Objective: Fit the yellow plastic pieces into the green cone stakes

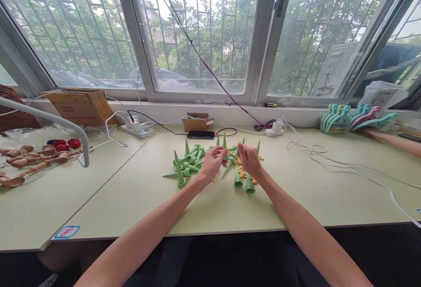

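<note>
My left hand [213,162] is over the middle of a pile of green plastic spikes, its thumb and fingers closed around one upright green spike [224,141]. Just to its right, my right hand [249,160] is closed with the fingertips pinched. Whatever is in that pinch is hidden or too small to name. Several more green spikes [180,177] lie or stand to the left of my left hand. Below my right hand, two spikes lie with their round open ends [250,188] facing me. Small yellow pieces [243,173] are scattered among the spikes.
A dark phone [200,135] lies behind the pile, before a small cardboard box [197,122]. Wooden toys with red balls [61,147] are at left, near a white metal arm [86,147]. White cables [315,151] and teal clips [337,119] are at right, with another person's arm [397,141].
</note>
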The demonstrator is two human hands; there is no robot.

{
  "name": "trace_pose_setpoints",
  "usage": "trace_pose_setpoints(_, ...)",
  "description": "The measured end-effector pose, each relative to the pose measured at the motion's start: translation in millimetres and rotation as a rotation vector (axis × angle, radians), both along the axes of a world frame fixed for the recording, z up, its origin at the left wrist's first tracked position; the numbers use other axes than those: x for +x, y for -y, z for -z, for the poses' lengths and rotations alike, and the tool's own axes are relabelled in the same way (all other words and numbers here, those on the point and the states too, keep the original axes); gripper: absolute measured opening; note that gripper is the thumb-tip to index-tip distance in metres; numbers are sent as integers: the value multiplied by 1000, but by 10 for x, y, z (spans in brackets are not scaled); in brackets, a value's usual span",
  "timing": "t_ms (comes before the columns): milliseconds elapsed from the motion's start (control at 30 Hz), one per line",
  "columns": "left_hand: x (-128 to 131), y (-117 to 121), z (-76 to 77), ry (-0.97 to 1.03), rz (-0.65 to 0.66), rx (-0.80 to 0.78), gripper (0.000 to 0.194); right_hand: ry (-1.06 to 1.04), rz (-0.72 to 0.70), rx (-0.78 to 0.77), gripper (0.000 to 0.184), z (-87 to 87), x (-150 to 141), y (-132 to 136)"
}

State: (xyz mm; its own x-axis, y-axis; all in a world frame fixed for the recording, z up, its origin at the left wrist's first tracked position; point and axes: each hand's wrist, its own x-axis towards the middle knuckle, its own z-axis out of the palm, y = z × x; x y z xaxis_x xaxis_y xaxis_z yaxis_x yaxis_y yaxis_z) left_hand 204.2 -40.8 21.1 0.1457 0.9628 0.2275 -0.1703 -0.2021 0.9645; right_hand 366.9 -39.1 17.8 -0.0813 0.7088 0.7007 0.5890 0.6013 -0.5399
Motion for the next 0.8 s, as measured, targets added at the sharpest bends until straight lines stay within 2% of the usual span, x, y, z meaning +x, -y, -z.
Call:
trace_pose_setpoints(100, -28, -27, 29, -182, -139, 108, 37, 40, 59, -12, 43, 4, 74, -52)
trace_pose_setpoints(200, -34, -27, 63, -307, -193, 226, 27, 126, 84, -45, 33, 24, 123, -91)
trace_pose_setpoints(367, -16, 28, 79, -467, -142, 332, 19, 285, 59, -154, 20, 48, 156, -116)
trace_pose_setpoints(533, -13, 71, 70, -608, -38, 368, 22, 354, 53, -238, 20, 39, 185, -129)
trace_pose_setpoints(800, -31, 69, 84, -640, -21, 396, 24, 461, 58, -348, 22, 32, 236, -120)
